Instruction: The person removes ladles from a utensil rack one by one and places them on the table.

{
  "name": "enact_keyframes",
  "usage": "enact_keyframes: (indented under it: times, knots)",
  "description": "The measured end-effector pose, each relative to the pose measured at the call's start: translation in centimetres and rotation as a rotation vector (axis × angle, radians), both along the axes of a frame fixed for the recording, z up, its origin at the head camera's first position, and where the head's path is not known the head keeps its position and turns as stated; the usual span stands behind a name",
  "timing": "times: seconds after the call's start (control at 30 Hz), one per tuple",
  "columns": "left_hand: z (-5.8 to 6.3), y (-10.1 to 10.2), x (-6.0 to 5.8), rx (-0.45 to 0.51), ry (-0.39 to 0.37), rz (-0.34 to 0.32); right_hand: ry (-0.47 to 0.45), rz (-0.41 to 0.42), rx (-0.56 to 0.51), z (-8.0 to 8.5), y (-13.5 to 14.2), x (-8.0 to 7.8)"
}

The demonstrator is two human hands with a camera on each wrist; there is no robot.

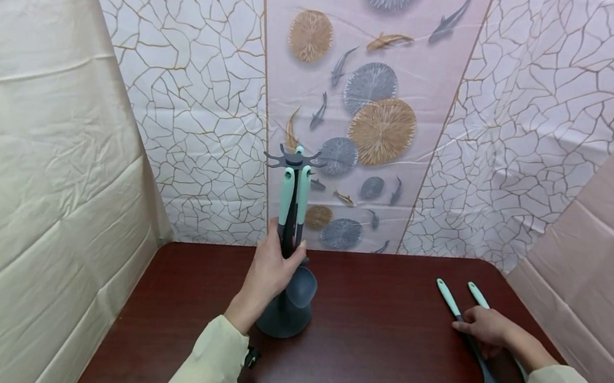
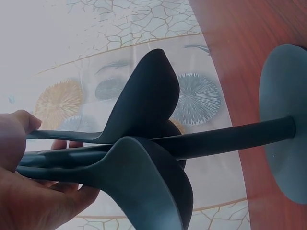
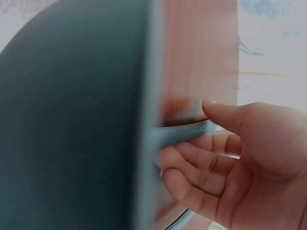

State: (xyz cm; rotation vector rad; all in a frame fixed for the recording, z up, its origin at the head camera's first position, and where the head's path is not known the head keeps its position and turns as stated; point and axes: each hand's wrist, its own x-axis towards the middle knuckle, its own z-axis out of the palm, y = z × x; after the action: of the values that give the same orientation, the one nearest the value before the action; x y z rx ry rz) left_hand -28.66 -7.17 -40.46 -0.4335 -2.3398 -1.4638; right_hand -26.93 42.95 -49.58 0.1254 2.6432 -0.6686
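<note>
My left hand [image 1: 270, 269] grips the dark shafts of several utensils hanging on an upright utensil stand [image 1: 283, 320], with its round base on the table. The utensils have mint handles [image 1: 287, 193] hooked near the stand's spoked top [image 1: 294, 160]. Below my fingers hang dark ladle heads [image 2: 144, 96], beside the stand's pole [image 2: 230, 136]. At the right, my right hand [image 1: 489, 328] pinches the shaft of one mint-handled utensil [image 1: 447, 296] between thumb and fingers. Its large dark head [image 3: 72, 120] is blurred and close to the camera in the right wrist view.
A second mint-handled utensil [image 1: 478, 294] lies beside my right hand, partly hidden by it. The dark red table [image 1: 375, 327] is bordered by patterned cloth at the back [image 1: 215, 163] and plain cloth at the left [image 1: 53, 210]. A small black object [image 1: 252, 357] shows by my left cuff.
</note>
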Motion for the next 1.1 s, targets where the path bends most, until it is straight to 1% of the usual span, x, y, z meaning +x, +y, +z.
enact_keyframes:
  times: [0.13, 0.2, 0.27, 0.4, 0.47, 0.67, 0.97, 1.1]
  knots:
    - [0.0, 0.1, -0.1, -0.001, 0.013, -0.001, 0.004, -0.036, 0.009, 0.5, -0.1, -0.3]
    - [-0.1, 0.1, -0.1, 0.0, 0.018, 0.002, 0.033, -0.033, 0.029, 0.9, -0.1, -0.5]
    - [-0.1, 0.2, -0.1, 0.0, 0.019, 0.006, 0.092, -0.005, 0.072, 1.3, -0.2, -0.7]
    - [-0.1, 0.2, -0.1, 0.001, 0.015, 0.014, 0.258, 0.086, 0.183, 2.4, -0.5, -1.1]
    - [-0.1, 0.2, -0.1, 0.002, 0.014, 0.016, 0.316, 0.104, 0.219, 3.0, -0.8, -1.3]
    - [-0.2, 0.2, 0.0, 0.003, 0.011, 0.014, 0.386, 0.106, 0.234, 4.1, -2.4, -1.5]
    - [-0.1, 0.2, 0.0, -0.009, 0.014, 0.035, 0.505, 0.139, 0.251, 5.0, -4.8, -1.7]
    - [-0.1, 0.2, 0.0, -0.012, 0.014, 0.037, 0.539, 0.137, 0.259, 5.2, -5.5, -1.7]
